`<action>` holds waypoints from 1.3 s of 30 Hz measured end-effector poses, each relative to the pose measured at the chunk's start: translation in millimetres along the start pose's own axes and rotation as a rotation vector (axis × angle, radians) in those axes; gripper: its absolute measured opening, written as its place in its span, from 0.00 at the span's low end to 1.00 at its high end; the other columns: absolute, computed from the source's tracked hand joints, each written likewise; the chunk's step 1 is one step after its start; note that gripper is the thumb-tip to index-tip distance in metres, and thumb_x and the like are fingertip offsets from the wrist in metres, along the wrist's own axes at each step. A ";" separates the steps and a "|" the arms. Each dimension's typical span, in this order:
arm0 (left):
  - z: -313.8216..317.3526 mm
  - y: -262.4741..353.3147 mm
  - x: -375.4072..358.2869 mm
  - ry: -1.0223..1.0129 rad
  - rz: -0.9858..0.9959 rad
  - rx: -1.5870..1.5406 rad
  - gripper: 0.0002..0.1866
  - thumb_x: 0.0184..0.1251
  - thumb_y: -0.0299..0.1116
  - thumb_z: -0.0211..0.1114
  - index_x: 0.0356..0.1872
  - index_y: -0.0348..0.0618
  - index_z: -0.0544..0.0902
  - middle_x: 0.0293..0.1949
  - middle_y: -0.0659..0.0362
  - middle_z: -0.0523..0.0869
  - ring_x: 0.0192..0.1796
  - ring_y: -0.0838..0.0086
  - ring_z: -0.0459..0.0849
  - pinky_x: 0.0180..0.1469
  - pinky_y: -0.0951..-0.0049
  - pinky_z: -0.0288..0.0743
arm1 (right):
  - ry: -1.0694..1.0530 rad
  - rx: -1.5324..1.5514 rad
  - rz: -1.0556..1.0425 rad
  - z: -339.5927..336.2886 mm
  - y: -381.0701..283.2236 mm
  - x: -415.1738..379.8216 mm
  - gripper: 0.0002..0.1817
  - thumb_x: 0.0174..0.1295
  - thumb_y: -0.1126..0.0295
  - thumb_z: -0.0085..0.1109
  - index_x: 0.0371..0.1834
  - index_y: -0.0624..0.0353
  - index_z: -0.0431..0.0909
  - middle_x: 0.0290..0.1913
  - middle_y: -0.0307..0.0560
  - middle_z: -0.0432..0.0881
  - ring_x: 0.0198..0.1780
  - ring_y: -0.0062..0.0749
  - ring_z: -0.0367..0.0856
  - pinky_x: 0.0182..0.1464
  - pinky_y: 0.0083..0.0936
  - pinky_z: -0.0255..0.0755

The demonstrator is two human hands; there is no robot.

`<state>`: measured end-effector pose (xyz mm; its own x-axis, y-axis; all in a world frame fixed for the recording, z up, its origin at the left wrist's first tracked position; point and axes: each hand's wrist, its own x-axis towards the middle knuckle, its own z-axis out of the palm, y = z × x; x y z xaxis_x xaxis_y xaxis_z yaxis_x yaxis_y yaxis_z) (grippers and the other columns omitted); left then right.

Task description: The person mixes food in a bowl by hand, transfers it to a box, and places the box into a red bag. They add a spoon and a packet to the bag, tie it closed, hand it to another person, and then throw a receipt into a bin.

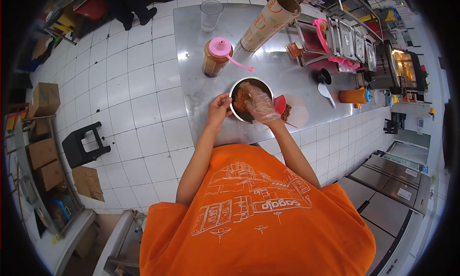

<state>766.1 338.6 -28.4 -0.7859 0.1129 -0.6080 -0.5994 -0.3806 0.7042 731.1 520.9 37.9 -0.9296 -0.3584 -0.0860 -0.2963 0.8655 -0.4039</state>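
Inside, the round metal bowl (246, 117) holds lumpy reddish food (239, 101).

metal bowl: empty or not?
Not empty. Reddish-brown food shows inside the metal bowl, beside the gloved right hand. Can't tell how full.

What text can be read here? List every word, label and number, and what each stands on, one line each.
"sagala", in white, on the shirt; its smaller lettering is unclear.
"CHEF", probably, on the roll; the rest is blurred.
White labels: too small to read.
Lit appliance: lettering too small to read.
No number is legible.
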 end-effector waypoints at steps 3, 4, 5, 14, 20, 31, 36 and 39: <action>0.8 4.1 -2.9 0.026 0.003 0.009 0.18 0.74 0.37 0.67 0.61 0.47 0.81 0.47 0.66 0.82 0.49 0.81 0.82 0.45 0.75 0.82 | -0.146 0.134 0.220 6.4 1.7 1.4 0.42 0.58 0.50 0.67 0.72 0.61 0.64 0.58 0.69 0.80 0.58 0.62 0.81 0.59 0.42 0.76; 0.9 2.6 -4.8 0.022 0.003 0.013 0.18 0.74 0.37 0.67 0.61 0.47 0.81 0.48 0.66 0.82 0.49 0.81 0.82 0.46 0.75 0.82 | -0.177 0.139 0.232 14.9 7.0 0.8 0.40 0.57 0.50 0.67 0.69 0.61 0.67 0.57 0.69 0.81 0.57 0.63 0.81 0.59 0.42 0.76; 1.2 5.9 -2.1 0.021 0.015 0.014 0.18 0.74 0.38 0.67 0.61 0.47 0.81 0.48 0.66 0.82 0.49 0.81 0.82 0.46 0.75 0.82 | -0.201 0.139 0.231 5.4 -5.5 9.9 0.38 0.56 0.51 0.67 0.66 0.62 0.71 0.56 0.69 0.82 0.55 0.64 0.82 0.59 0.41 0.76; 2.2 2.8 -3.2 0.004 0.014 -0.014 0.19 0.74 0.38 0.68 0.62 0.46 0.80 0.49 0.65 0.82 0.50 0.80 0.83 0.48 0.74 0.84 | -0.151 0.123 0.503 4.1 -12.2 9.3 0.28 0.56 0.50 0.67 0.50 0.64 0.80 0.53 0.68 0.81 0.57 0.59 0.81 0.58 0.44 0.77; 0.7 5.6 -2.1 -0.021 -0.007 0.007 0.22 0.73 0.38 0.67 0.65 0.45 0.78 0.52 0.62 0.81 0.55 0.75 0.82 0.53 0.69 0.82 | -0.070 -0.060 0.333 4.0 -5.5 8.2 0.28 0.60 0.56 0.67 0.56 0.66 0.74 0.56 0.68 0.79 0.55 0.59 0.83 0.57 0.47 0.78; 2.6 1.3 -1.5 -0.030 0.015 0.023 0.22 0.73 0.39 0.68 0.64 0.44 0.78 0.51 0.63 0.80 0.54 0.75 0.80 0.52 0.68 0.82 | -0.182 -0.018 0.274 31.4 6.6 26.6 0.20 0.61 0.57 0.62 0.46 0.64 0.83 0.48 0.65 0.84 0.51 0.59 0.84 0.56 0.47 0.77; 2.9 4.0 -1.4 -0.028 0.025 -0.004 0.21 0.74 0.39 0.67 0.64 0.45 0.78 0.51 0.64 0.80 0.53 0.77 0.81 0.50 0.70 0.83 | -0.094 0.019 0.311 2.0 0.4 28.3 0.20 0.64 0.57 0.61 0.50 0.62 0.82 0.52 0.64 0.83 0.54 0.60 0.81 0.59 0.47 0.75; 5.2 3.9 -3.3 -0.013 0.033 -0.020 0.19 0.74 0.37 0.67 0.62 0.46 0.79 0.47 0.66 0.81 0.49 0.81 0.82 0.46 0.74 0.84 | -0.022 0.077 0.112 -0.1 0.6 11.5 0.23 0.59 0.63 0.67 0.55 0.63 0.79 0.60 0.58 0.82 0.62 0.56 0.79 0.64 0.43 0.73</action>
<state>765.6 341.5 -21.8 -0.8075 0.1121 -0.5792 -0.5698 -0.4026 0.7164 720.2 517.4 36.8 -0.9507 -0.2690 -0.1541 -0.1722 0.8716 -0.4590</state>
